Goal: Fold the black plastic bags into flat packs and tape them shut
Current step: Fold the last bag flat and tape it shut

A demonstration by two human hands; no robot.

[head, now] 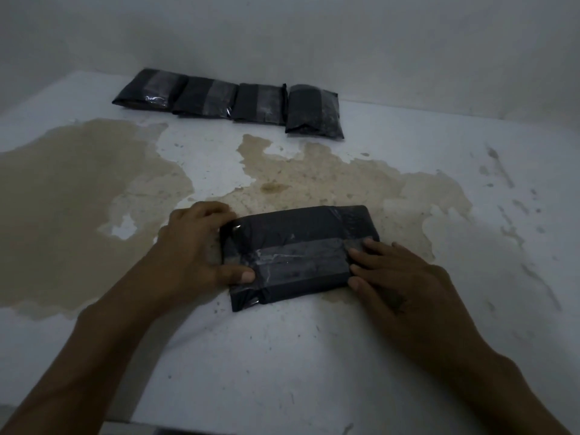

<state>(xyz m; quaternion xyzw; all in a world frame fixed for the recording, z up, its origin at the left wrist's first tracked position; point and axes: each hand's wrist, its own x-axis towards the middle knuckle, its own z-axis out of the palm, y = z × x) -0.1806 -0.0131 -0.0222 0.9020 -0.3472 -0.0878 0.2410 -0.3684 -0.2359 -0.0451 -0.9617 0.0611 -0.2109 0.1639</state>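
Observation:
A folded black plastic pack (298, 233) lies flat in the middle of the white table, with a strip of clear tape (301, 257) running across it from left to right. My left hand (194, 246) grips the pack's left end, thumb on top of the tape and fingers curled over the far corner. My right hand (395, 277) lies at the right end, its straight fingers pressing the tape down onto the pack. No tape roll is in view.
Several finished taped black packs (229, 100) lie in a row at the back, against the wall. The white table (314, 356) has large brownish stains across its left and middle. Its near edge runs along the bottom.

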